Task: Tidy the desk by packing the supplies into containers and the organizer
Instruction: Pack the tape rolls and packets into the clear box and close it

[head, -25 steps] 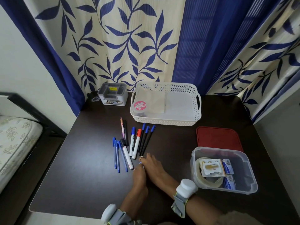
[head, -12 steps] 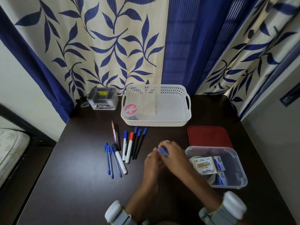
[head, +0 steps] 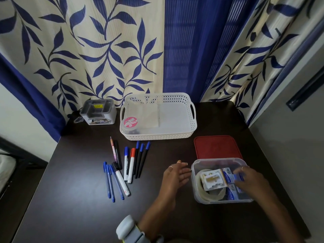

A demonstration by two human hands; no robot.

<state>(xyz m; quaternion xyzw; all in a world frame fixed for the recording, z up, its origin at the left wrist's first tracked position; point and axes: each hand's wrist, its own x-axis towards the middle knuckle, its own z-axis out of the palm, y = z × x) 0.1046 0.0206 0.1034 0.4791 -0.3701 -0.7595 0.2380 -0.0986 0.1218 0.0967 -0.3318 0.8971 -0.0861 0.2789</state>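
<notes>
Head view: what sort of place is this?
Likely a bedroom desk at home: leaf-print curtains hang behind the dark table, and a bed edge shows at left.

No lettering could be read anywhere. A yellow label point(head: 97, 106) sat on the grey organizer point(head: 98, 112) at upper left, and a round pink sticker point(head: 130, 122) on a lid in the white basket point(head: 158, 135), both too blurred.

Pens point(head: 125, 168) left of tub point(head: 221, 180), lid point(head: 217, 146) behind it — basket point(head: 157, 116) further back
</notes>
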